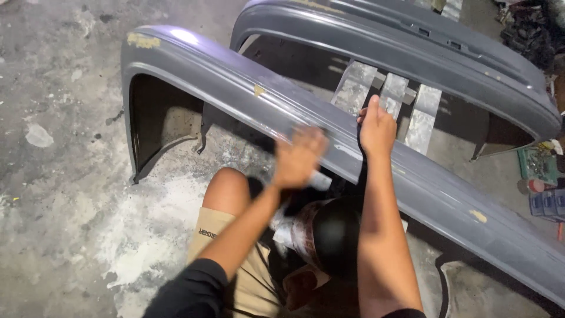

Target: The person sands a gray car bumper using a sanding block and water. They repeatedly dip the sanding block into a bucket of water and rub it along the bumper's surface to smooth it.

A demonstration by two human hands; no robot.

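Stretching across most of the view, a long grey car bumper (412,176) slants from the upper left down to the lower right, standing on its edge on the stained concrete floor (53,176), with small yellowish filler patches along its face. Behind it, toward the top right, a second grey bumper (471,65) lies roughly parallel and well apart from the first, and pale wooden slats (391,97) show in the gap between the two. Below the near bumper the person crouches, a bare knee (226,191) and tan shorts (235,259) beside a dark rounded thing with a patterned band (329,235) that sits between the forearms; what it is cannot be told. At the far right edge, small clutter rests on the floor, among it a green box (537,165) and a blue crate (547,203). The right hand (376,129) is closed over the top edge of the near bumper, fingers curled over the rim and gripping it. The left hand (299,156) lies against the bumper's face just beside the right one, blurred, fingers bent; a pale scrap shows under it, but whether the hand holds it cannot be told.
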